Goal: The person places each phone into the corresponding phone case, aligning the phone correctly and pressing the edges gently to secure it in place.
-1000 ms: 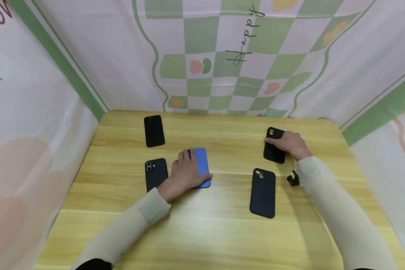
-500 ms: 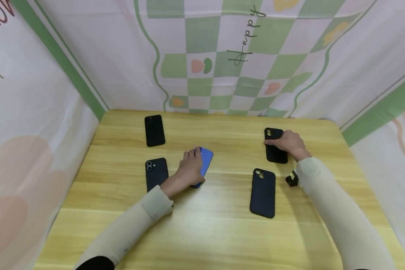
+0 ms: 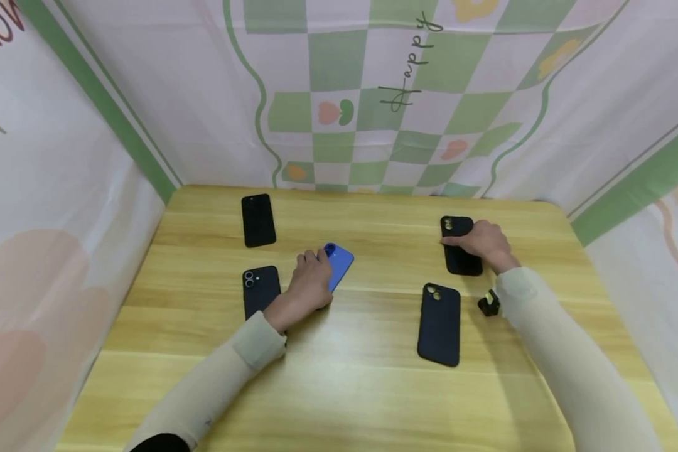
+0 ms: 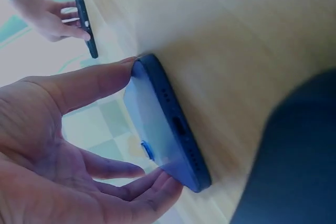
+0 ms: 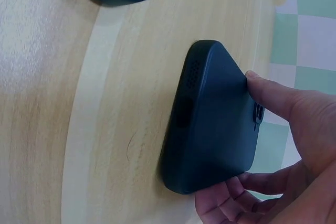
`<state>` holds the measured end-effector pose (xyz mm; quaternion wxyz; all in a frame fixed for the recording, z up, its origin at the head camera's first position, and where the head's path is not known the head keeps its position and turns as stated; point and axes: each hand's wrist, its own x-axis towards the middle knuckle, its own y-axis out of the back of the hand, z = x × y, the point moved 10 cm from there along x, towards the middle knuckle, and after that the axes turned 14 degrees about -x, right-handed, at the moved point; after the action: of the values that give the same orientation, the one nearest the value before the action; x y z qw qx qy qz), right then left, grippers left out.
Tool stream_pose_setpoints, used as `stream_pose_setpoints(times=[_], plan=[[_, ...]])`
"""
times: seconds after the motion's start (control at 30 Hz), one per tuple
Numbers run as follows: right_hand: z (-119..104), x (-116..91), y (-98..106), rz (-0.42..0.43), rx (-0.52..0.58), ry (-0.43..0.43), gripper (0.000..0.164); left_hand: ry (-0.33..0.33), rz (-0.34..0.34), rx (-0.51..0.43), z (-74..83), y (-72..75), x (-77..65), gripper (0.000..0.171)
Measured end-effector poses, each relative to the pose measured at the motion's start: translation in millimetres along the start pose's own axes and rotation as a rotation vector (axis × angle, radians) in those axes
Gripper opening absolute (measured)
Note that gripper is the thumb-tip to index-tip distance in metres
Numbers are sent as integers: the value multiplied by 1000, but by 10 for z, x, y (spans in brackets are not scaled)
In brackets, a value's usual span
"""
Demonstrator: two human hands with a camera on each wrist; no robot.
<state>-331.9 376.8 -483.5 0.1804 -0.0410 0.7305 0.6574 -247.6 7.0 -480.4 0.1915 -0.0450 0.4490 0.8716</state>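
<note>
My left hand [image 3: 309, 279] grips a blue phone [image 3: 341, 262] by its two long edges, with the back and camera facing up. In the left wrist view the phone's bottom edge [image 4: 178, 124] with its port faces the camera, thumb on one side and fingers on the other. At the back right, my right hand [image 3: 486, 243] pinches a black phone case [image 3: 462, 260] across its sides. The right wrist view shows the case's [image 5: 220, 119] smooth back and perforated lower edge close over the wood. Table colour shows through its camera holes.
Left of the blue phone lies a black phone with two lenses [image 3: 262, 290]; another dark phone [image 3: 258, 220] lies behind it. A second black case [image 3: 439, 324] lies nearer on the right. A small black object [image 3: 489, 304] is by the right cuff. Printed fabric [image 3: 339, 150] hangs behind the table.
The blue phone has turned so its top leans right, uncovering its camera, and my left hand has drawn slightly left. The black case in my right hand has turned a little.
</note>
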Motion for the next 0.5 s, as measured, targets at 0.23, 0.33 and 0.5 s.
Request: stream_pose_setpoints(times=[0.23, 0.33, 0.5], plan=[[26, 7, -1, 8, -4, -7, 65, 23, 7, -36, -54, 18, 37, 96], [19, 5, -12, 6, -9, -10, 65, 26, 22, -58, -68, 26, 58, 95], [13, 6, -27, 5, -14, -17, 66, 28, 40, -81, -70, 40, 79, 98]])
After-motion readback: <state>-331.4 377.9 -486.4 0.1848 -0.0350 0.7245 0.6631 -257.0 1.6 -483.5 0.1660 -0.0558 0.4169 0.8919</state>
